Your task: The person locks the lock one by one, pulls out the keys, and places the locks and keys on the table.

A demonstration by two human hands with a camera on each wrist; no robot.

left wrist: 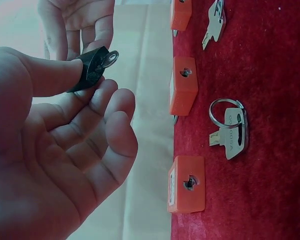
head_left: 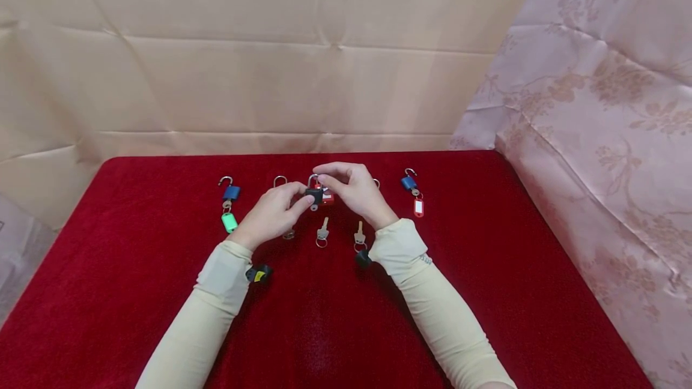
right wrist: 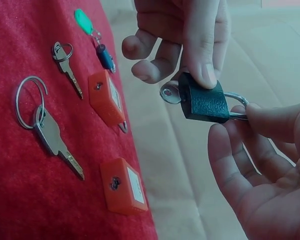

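Observation:
A black padlock (right wrist: pixel 205 102) is held up above the red table, a key (right wrist: pixel 170 92) in the bottom of its body. My left hand (head_left: pixel 273 212) pinches the body between thumb and fingers. At the metal shackle (right wrist: pixel 236 100), the thumb and fingers of my right hand (head_left: pixel 357 191) grip the bar. Whether the shackle is fully seated cannot be told. Beyond the hands stand red-orange padlocks (left wrist: pixel 186 184), partly hidden in the head view. Loose keys on rings, such as one key (head_left: pixel 322 233), lie below the hands.
An unlocked blue padlock (head_left: pixel 231 192) with key and green tag (head_left: pixel 229 222) lies left. Another unlocked blue padlock (head_left: pixel 408 183) with a red tag (head_left: pixel 418 208) lies right. Red cloth covers the table (head_left: pixel 486 293); a beige curtain (head_left: pixel 243 77) hangs behind.

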